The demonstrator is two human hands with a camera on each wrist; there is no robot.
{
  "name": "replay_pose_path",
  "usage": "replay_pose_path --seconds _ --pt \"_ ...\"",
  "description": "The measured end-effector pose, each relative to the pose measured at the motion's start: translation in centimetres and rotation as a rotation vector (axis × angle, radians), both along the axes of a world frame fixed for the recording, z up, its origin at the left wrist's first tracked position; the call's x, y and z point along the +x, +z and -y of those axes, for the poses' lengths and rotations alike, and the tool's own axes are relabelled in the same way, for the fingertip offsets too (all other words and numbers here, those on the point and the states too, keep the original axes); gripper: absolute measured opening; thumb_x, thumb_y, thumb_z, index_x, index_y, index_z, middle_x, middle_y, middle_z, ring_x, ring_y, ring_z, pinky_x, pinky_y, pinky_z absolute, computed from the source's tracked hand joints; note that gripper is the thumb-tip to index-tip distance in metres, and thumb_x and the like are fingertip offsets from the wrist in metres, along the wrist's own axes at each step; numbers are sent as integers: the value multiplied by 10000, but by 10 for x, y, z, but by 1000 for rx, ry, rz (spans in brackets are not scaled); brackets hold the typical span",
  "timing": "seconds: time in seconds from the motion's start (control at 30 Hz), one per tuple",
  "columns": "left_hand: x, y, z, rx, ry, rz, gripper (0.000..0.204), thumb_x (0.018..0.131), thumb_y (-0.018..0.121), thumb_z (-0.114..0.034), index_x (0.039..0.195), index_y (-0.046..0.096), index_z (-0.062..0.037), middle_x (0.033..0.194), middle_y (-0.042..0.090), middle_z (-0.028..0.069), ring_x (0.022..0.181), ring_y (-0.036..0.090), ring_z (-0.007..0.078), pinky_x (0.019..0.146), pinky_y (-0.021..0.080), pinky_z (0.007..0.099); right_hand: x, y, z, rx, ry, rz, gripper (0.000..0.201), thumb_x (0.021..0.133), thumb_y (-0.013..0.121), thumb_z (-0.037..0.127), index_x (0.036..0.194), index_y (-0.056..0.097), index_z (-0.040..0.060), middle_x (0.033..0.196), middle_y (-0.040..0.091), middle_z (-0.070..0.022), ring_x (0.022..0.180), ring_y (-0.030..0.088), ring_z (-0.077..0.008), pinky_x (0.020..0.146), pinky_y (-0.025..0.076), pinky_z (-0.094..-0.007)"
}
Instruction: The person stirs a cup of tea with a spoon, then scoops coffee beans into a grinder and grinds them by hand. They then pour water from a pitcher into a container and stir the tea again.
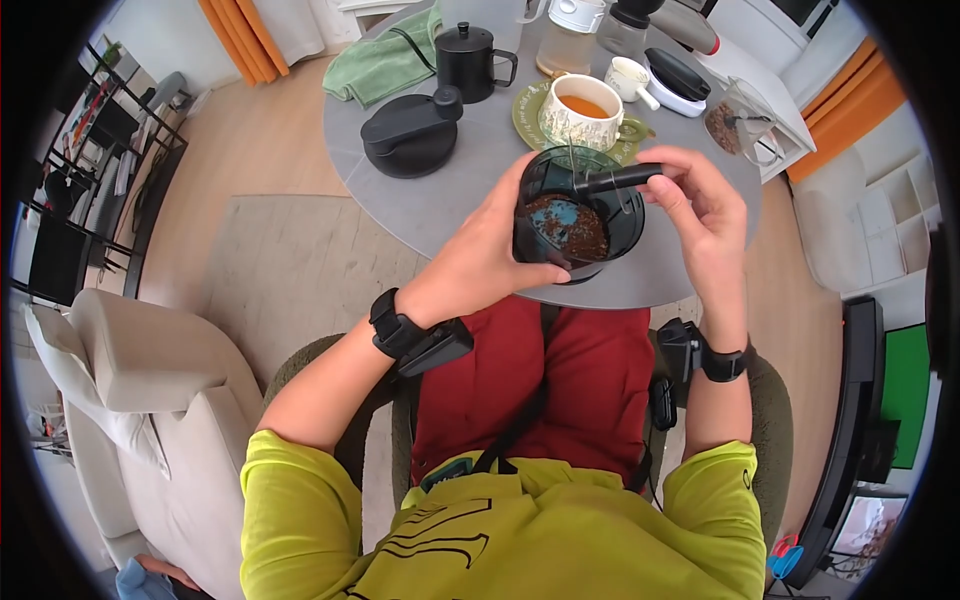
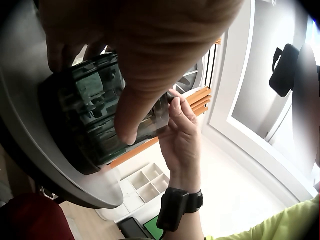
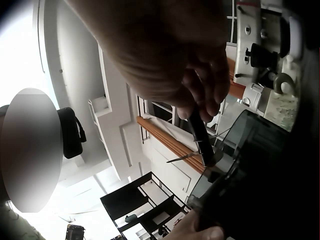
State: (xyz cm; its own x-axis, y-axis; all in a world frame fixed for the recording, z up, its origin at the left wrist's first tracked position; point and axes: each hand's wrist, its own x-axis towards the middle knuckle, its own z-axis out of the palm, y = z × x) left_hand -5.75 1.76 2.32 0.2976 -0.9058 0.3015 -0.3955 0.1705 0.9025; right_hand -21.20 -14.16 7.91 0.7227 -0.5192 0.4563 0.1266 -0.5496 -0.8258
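Observation:
My left hand grips a dark, see-through container near the table's front edge, its thumb along the near side. Brown, coarse grounds lie inside it, with a bluish patch among them. Between thumb and fingers, my right hand pinches the end of a black handle that reaches over the container's mouth. Thin metal prongs spread from the handle in the right wrist view. In the left wrist view the container's ribbed wall shows beneath the left hand.
On the round grey table stand a black lid with a crank arm, a black pot, a cup of amber drink on a green saucer, a green towel and a jar lying on its side.

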Motion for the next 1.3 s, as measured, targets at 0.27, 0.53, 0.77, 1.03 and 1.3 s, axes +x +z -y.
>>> replay_pose_path --seconds 0.27,0.53,0.77,1.03,1.3 --pt "-2 -6 3 -14 34 52 1089 620 851 -120 1448 150 -29 1351 441 189 1276 436 312 1060 356 377 -21 -51 5 667 -9 463 247 929 572 104 1136 568 -31 902 629 -83 815 577 -131 777 463 -262" --pt "-10 -15 7 -68 83 53 1128 606 868 -144 1443 125 -4 1376 397 202 1298 410 304 1075 339 382 -42 -96 31 1008 25 685 276 922 573 77 1168 509 -30 984 606 -112 920 570 -170 866 475 -288" --pt "-11 -6 3 1 113 59 1119 583 888 -145 1433 175 -5 1376 417 171 1284 431 260 1079 340 374 -39 -107 34 1043 104 702 289 918 572 63 1182 495 -26 1012 590 -124 947 558 -184 876 471 -291" --pt "1 30 -4 -314 175 311 1039 562 890 -168 1394 288 -10 1317 485 177 1210 511 299 1009 420 378 -39 -103 28 1040 63 709 309 934 558 89 1207 476 -33 986 573 -108 900 518 -160 843 450 -275" --pt "3 37 -11 -83 188 200 1158 486 930 -182 1408 254 1 1367 432 158 1265 463 260 1067 367 370 -37 -104 32 1059 128 713 295 938 553 93 1196 475 -28 982 561 -96 899 504 -149 840 437 -275"
